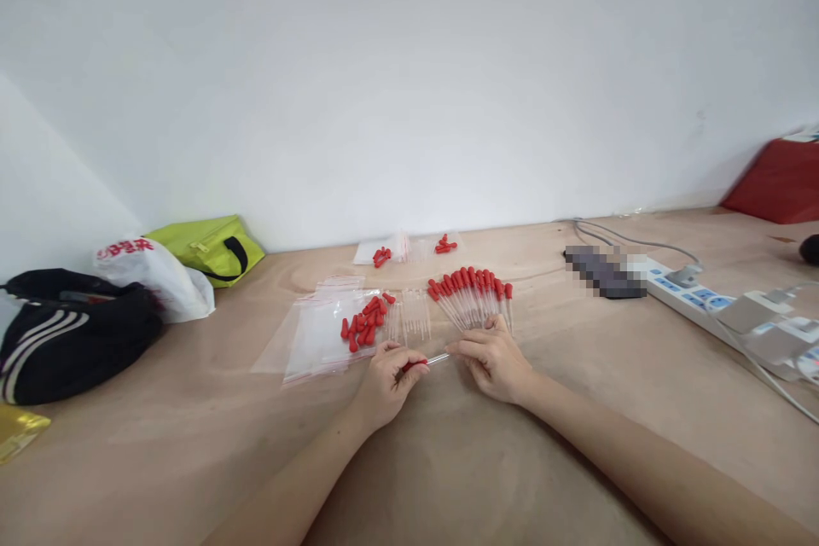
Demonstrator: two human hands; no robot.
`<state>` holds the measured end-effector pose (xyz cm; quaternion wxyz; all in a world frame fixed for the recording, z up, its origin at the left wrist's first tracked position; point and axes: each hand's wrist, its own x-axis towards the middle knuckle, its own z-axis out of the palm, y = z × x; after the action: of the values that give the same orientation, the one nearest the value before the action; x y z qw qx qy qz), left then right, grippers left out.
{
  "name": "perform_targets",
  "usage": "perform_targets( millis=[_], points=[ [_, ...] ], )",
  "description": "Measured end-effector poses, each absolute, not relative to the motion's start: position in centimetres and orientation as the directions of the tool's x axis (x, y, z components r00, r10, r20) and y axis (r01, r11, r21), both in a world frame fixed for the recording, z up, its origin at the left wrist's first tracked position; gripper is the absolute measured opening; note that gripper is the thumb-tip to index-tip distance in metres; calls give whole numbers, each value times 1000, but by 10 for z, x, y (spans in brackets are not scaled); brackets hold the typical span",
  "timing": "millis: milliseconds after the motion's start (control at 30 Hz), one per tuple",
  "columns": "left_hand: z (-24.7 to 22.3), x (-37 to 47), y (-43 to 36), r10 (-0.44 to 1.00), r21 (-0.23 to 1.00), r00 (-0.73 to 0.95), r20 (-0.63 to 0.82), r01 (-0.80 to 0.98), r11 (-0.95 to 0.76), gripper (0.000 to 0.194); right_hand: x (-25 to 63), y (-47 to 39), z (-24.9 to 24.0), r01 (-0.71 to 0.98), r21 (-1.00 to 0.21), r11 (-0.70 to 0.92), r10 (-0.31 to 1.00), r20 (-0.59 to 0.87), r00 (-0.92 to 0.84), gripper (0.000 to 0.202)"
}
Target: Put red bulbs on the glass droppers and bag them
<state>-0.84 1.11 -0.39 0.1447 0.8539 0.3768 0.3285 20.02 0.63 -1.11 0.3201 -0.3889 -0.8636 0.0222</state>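
Note:
My left hand (392, 377) pinches a red rubber bulb (415, 365) near the middle of the table. A clear glass tube (438, 358) runs from the bulb to my right hand (491, 361), whose fingers are closed on its other end. Beyond my right hand, several droppers with red bulbs (472, 277) lie fanned out, tubes toward me. Loose red bulbs (363, 326) are piled on clear plastic bags (320, 333) beyond my left hand. Bare glass tubes (415, 313) lie between the pile and the fan.
More red bulbs (382, 256) lie on bags near the wall. At the left are a black bag (77, 341), a white bag (153, 277) and a green bag (211, 247). A phone (605, 273), a power strip (691, 294) with cables and a red bag (777, 183) are at the right.

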Motion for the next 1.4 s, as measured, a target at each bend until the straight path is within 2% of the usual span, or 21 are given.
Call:
perform_targets(
  millis=[67, 167, 433, 533, 600, 700, 800, 900, 1000, 1100, 1400],
  points=[
    [-8, -9, 12, 726, 461, 505, 467, 561, -687, 20, 199, 5, -11, 668, -248, 702, 673, 538, -508, 32],
    [-10, -10, 11, 683, 400, 525, 508, 558, -727, 17, 196, 1, -11, 682, -229, 694, 680, 521, -516, 26],
    [-8, -7, 8, 581, 284, 612, 536, 518, -807, 16, 188, -8, -16, 673, -341, 656, 742, 455, -492, 22],
    [-8, -7, 10, 574, 261, 625, 529, 524, -811, 19, 186, -7, -15, 692, -342, 636, 763, 415, -496, 22],
    [-7, -8, 12, 576, 251, 609, 545, 537, -806, 20, 184, -6, -12, 727, -297, 619, 773, 393, -498, 21],
    [-6, -11, 16, 576, 235, 574, 582, 560, -795, 18, 180, -4, -3, 770, -167, 616, 758, 390, -522, 19],
    [-5, -14, 20, 633, 221, 509, 583, 650, -727, 13, 179, 1, 4, 795, -84, 600, 758, 377, -532, 18],
    [-6, -16, 22, 744, 274, 350, 569, 773, -573, 31, 183, 14, 8, 878, -170, 447, 856, 366, -365, 18],
    [-6, -16, 22, 815, 316, 297, 497, 813, -489, 22, 188, 37, 9, 929, -328, 171, 939, 340, -52, 21],
    [-5, -15, 21, 834, 286, 336, 439, 827, -484, 13, 187, 58, 7, 918, -395, -7, 938, 316, 143, 23],
    [-8, -15, 21, 838, 250, 286, 465, 865, -434, 13, 161, 76, -1, 944, -314, -101, 932, 302, 200, 21]
  ],
)
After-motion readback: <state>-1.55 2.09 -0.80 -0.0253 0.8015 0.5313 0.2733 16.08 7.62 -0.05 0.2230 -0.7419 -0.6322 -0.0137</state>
